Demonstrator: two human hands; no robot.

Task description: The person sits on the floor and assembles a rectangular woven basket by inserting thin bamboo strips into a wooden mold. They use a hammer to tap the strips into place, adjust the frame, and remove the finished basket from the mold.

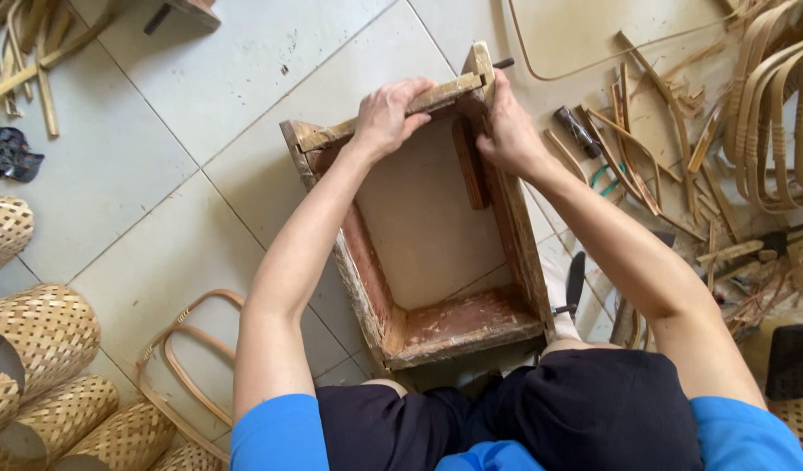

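A worn, open wooden box frame (363, 296) with no bottom stands on the tiled floor between my knees. My left hand (389, 115) grips the top of its far wall, a rough wooden slat (327, 136). My right hand (506, 129) is closed around the far right corner post (480, 63), fingers wrapped over the wood. A short wooden stick (469, 166) leans inside the frame just below my right hand.
Woven bamboo cylinders (44, 336) lie at the lower left beside bent bamboo hoops (188, 349). Bamboo strips and scraps (672, 157) litter the floor at right, with a dark-handled tool (578, 131) and curved bamboo bands (772, 113). More strips (27, 61) lie top left.
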